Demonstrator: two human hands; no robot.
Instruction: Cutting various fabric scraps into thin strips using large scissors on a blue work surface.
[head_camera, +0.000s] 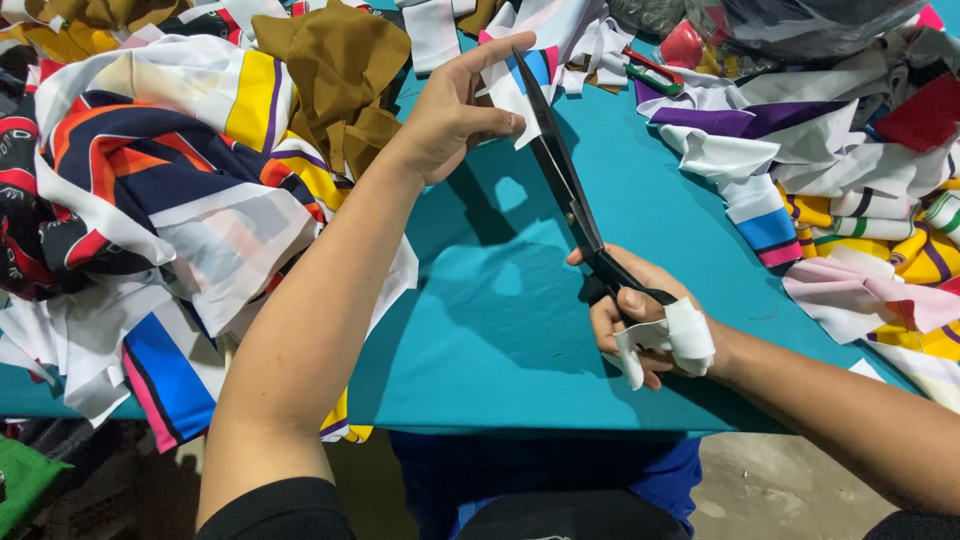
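Right hand (648, 325) near front edge of teal bench (520, 340), closed around handles of black scissors (572, 200); white cloth strip (672, 340) wound over thumb. Handle loops hidden inside grip. Blades nearly shut, angled toward far edge, tips at white fabric scrap (512, 95). Left hand (450, 110) farther in, pinching that scrap, index finger extended. Striped cloth piles (170, 190) along left edge, more scraps (830, 170) along right, cut off by frame. Far-corner items unclear.
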